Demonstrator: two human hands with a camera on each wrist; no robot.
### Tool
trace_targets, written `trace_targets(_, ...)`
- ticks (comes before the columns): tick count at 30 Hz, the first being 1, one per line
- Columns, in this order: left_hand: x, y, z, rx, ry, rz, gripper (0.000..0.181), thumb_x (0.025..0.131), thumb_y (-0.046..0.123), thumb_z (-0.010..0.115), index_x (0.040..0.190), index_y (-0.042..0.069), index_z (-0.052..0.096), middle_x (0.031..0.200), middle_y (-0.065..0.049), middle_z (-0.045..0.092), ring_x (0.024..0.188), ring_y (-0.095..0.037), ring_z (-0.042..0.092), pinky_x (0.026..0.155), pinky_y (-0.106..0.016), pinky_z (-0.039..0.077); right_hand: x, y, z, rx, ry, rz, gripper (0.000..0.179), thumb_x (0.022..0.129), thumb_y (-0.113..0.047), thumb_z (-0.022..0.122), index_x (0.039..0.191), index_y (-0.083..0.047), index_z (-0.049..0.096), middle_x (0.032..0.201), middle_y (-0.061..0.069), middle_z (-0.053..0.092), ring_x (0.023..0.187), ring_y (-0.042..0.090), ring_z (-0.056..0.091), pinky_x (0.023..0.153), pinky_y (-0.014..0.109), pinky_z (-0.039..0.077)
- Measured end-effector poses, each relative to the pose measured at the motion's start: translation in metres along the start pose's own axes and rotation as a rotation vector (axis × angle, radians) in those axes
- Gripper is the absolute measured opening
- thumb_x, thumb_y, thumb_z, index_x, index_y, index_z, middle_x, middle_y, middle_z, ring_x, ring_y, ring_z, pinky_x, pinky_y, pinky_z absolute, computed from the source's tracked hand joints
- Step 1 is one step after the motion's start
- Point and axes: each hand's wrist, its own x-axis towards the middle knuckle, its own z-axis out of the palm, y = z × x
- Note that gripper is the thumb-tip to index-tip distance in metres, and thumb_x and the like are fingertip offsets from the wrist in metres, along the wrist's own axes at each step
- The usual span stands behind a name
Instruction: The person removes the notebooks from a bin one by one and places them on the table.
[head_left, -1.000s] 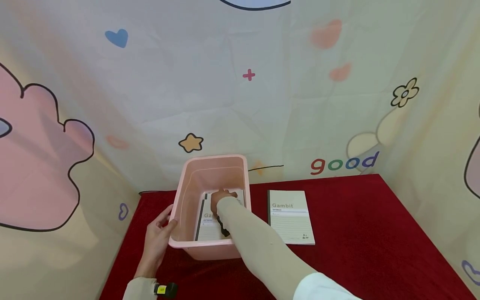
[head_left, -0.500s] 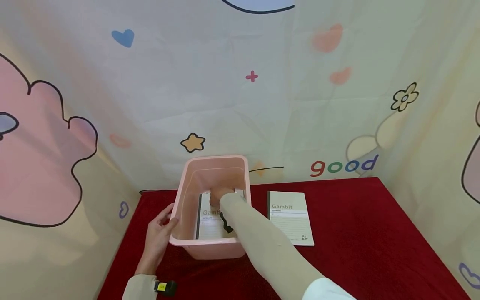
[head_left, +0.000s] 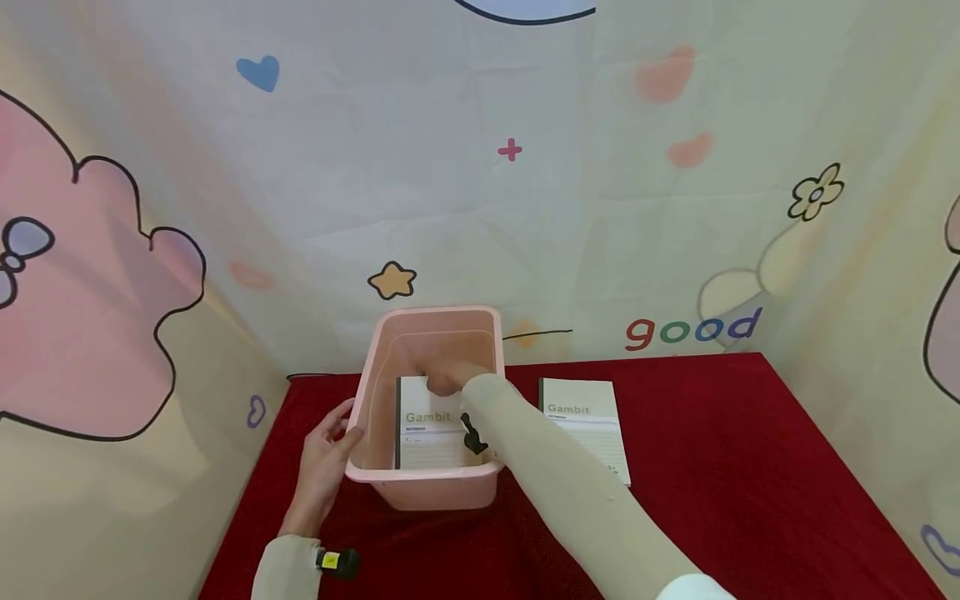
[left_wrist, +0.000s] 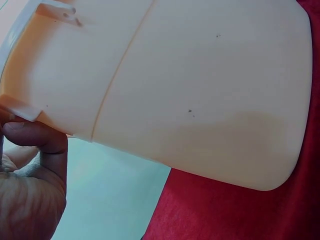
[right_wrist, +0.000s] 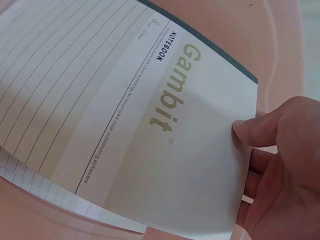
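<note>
A pink plastic bin stands on the red cloth. My left hand holds its left rim, thumb over the edge; the left wrist view shows the curled fingers beside the bin's outer wall. Inside lies a pale notebook marked "Gambit", dark spine to the left. My right hand reaches in over its far end. In the right wrist view the thumb lies on the cover and the fingers go beneath, pinching the notebook's short edge. More ruled paper shows under the pinched notebook.
A second Gambit notebook lies on the red cloth right of the bin, partly behind my right sleeve. A patterned curtain hangs right behind the bin and along both sides.
The notebook in the bin has turned straighter and now covers what was offset beneath it. My right hand has moved slightly up and right. My left hand keeps its hold on the rim.
</note>
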Motion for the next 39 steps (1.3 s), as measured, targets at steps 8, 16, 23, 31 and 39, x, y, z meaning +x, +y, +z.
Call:
trace_targets(8,0.004,0.001,-0.002,-0.004,0.0,-0.001,0.049,0.097,0.014,0.057,0.145,0.02,0.046,0.114,-0.016,0.057,0.101,-0.028,0.062,0.077,-0.027,0.059,-0.017,-0.017,-0.016,-0.235,-0.017,-0.231,0.036,0.082,-0.008,0.074,0.1,-0.038,0.064,0.095,-0.011,0.059,0.096,0.014,0.055,0.086,0.041,0.057)
trace_targets(16,0.004,0.001,-0.002,0.001,0.003,-0.018,0.049,0.097,0.013,0.056,0.145,0.019,0.046,0.114,-0.014,0.055,0.098,-0.023,0.06,0.075,-0.023,0.057,-0.03,-0.024,-0.029,-0.154,-0.065,-0.394,0.027,0.096,-0.011,0.058,0.116,-0.03,0.061,0.101,-0.008,0.06,0.096,0.012,0.057,0.083,0.029,0.057)
trace_targets(23,0.004,0.002,0.004,-0.005,-0.008,0.002,0.05,0.097,0.013,0.057,0.145,0.019,0.046,0.113,-0.014,0.054,0.101,-0.026,0.057,0.074,-0.022,0.056,-0.048,-0.019,-0.051,-0.056,-0.014,-0.487,0.033,0.102,-0.009,0.046,0.133,-0.019,0.052,0.114,0.001,0.061,0.095,0.014,0.061,0.077,0.023,0.054)
trace_targets(31,0.002,0.003,0.003,0.001,0.001,-0.008,0.05,0.097,0.013,0.056,0.145,0.018,0.045,0.115,-0.015,0.056,0.098,-0.024,0.06,0.079,-0.028,0.059,-0.067,-0.016,-0.071,-0.091,0.173,-0.534,0.031,0.102,-0.011,0.046,0.131,-0.02,0.055,0.118,0.001,0.065,0.098,0.015,0.06,0.085,0.029,0.052)
trace_targets(39,0.001,0.001,0.002,0.007,-0.009,0.003,0.049,0.098,0.015,0.056,0.146,0.019,0.045,0.117,-0.016,0.057,0.101,-0.026,0.059,0.086,-0.034,0.058,-0.092,-0.02,-0.099,-0.081,0.372,-0.509,0.035,0.103,-0.014,0.044,0.136,-0.021,0.052,0.129,0.006,0.064,0.099,0.022,0.061,0.088,0.036,0.053)
